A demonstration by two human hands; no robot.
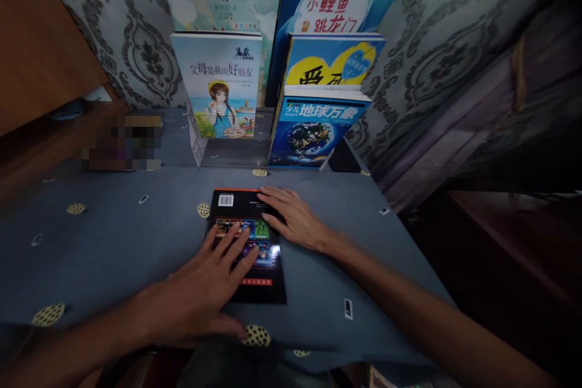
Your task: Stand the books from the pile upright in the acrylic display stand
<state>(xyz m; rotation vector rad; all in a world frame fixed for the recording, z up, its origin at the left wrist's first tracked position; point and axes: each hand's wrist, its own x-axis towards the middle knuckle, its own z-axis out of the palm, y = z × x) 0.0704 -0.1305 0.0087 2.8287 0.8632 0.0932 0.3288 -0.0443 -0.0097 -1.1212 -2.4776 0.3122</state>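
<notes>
A black book [261, 292] with a barcode, small colourful pictures and an orange top edge lies flat on the grey-blue tablecloth. My left hand [213, 279] rests across its left and middle part, palm down, fingers spread. On the book's upper right edge lie the fingertips of my right hand [293, 218], which is also open, its palm beside the book. Neither hand is wrapped round anything.
Behind the book, a clear stand [236, 153] holds a light-blue book [222, 88] at the left. A blue globe book [313, 133] leans at the right, before a yellow-and-blue one [334, 60]. Taller books stand behind. A dark flat object [344, 157] lies beside them.
</notes>
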